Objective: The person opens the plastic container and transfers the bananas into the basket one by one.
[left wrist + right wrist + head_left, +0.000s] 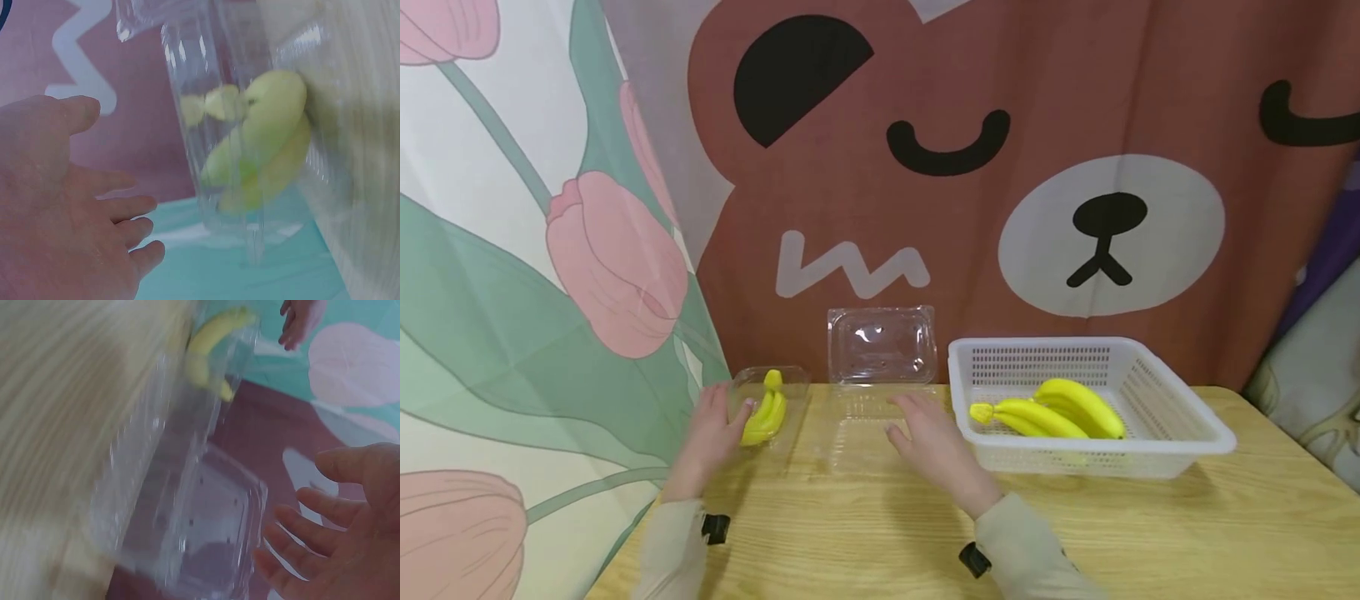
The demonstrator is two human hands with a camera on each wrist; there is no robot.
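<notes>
A small banana bunch point(765, 414) is seen inside a closed clear box point(769, 406) at the table's point(1150, 533) left edge. The left hand point(711, 437), fingers relaxed, is placed beside it. The right hand point(928, 446), fingers straight, is laid over an open clear box point(880, 367). Bananas point(1052, 410) are held in a white basket point(1150, 417) further right.

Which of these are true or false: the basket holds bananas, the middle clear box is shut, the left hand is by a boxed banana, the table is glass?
The white basket holds bananas: true.
The middle clear box is shut: false, its lid stands open.
The left hand is beside a small clear box with a banana bunch inside: true.
The table is glass: false, it is wood-grained.
</notes>
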